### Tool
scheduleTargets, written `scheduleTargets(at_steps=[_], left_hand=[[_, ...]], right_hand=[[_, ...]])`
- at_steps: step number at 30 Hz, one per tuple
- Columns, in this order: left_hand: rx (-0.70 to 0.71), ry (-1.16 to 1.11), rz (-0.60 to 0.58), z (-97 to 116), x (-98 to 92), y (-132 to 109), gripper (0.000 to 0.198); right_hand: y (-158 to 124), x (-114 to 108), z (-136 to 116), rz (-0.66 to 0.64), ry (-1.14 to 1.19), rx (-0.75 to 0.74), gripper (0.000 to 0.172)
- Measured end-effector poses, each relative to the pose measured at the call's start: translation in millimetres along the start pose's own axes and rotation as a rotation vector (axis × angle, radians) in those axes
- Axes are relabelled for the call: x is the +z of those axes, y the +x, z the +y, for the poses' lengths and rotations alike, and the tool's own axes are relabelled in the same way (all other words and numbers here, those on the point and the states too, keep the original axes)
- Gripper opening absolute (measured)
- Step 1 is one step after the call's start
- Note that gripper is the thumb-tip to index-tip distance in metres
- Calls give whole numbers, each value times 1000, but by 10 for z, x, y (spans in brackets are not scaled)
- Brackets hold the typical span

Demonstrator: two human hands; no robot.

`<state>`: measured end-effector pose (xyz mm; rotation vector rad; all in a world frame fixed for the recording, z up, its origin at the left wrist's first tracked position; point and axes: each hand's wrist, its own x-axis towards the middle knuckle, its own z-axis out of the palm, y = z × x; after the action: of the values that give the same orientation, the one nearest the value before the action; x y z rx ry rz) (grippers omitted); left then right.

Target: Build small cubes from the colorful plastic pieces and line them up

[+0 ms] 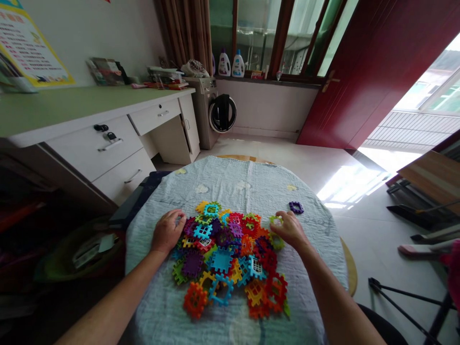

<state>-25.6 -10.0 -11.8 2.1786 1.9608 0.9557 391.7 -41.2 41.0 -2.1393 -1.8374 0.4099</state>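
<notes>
A heap of colourful plastic interlocking building pieces (221,259) lies on the cloth-covered round table. Many are squares with notched edges, some with window grids. At the heap's left edge rests my left hand (168,232), its fingers curved and a small gap showing between thumb and forefinger; I see no piece held in it. On the right side, my right hand (288,229) has its fingertips closed on a light green interlocking piece (276,220). Just beyond that hand a dark purple square piece (296,207) lies apart from the heap.
Pale blue cloth (237,177) covers the table. At left stands a white desk (108,148) with drawers, and past it a washing machine (208,112) with its door open. A red door (345,72) is at right; a black tripod leg (402,292) stands on the floor nearby.
</notes>
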Motion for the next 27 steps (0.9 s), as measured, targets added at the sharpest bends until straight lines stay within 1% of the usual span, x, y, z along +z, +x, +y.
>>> scheduleTargets(at_steps=[3, 5, 7, 11, 13, 16, 18, 22, 27], left_hand=[[9, 6, -1, -4, 4, -1, 32], [14, 8, -3, -10, 8, 0, 30], [13, 11, -7, -12, 11, 1, 28], [7, 15, -11, 1, 7, 0, 25], [8, 17, -13, 12, 2, 0, 25], [5, 19, -8, 23, -2, -1, 24], [7, 19, -5, 23, -3, -1, 24], [17, 22, -6, 20, -5, -2, 24], [17, 28, -10, 28, -11, 1, 24]], right_hand=[[-108, -146, 9, -89, 49, -86, 37], [-185, -194, 9, -157, 44, -132, 36], [-237, -196, 6, -212, 21, -152, 35], [-254, -152, 25, -277, -13, -171, 34], [-246, -138, 66, -302, -1, -181, 42], [-243, -120, 154, -331, 42, -246, 62], [-243, -102, 204, -346, 44, -294, 67], [-234, -72, 221, -372, -7, -305, 59], [-219, -87, 173, -331, -35, -334, 51]])
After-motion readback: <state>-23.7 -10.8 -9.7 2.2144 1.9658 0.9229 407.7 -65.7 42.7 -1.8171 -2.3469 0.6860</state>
